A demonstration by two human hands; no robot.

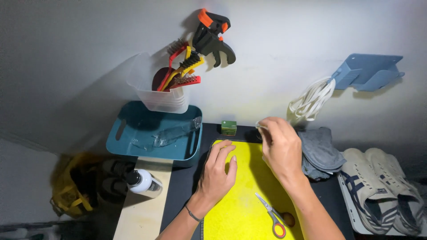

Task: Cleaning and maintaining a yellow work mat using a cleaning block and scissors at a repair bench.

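Note:
My left hand (218,171) lies flat, fingers spread, on the far left part of a yellow cutting mat (242,209) on a black table. My right hand (279,146) hovers over the mat's far edge, fingers pinched on a small clear piece (260,126) that I cannot identify. A small green box (228,127) stands just beyond the mat, between the two hands. Scissors (272,216) with red-and-grey handles rest on the mat near my right forearm.
A teal bin (120,133) holding clear plastic sits at left, below a clear tub (155,95) of brushes and a black-orange clamp (213,38). Grey cloth (318,151), white cord (311,100), a blue wall holder (367,71), shoes (382,189), a bottle (142,182).

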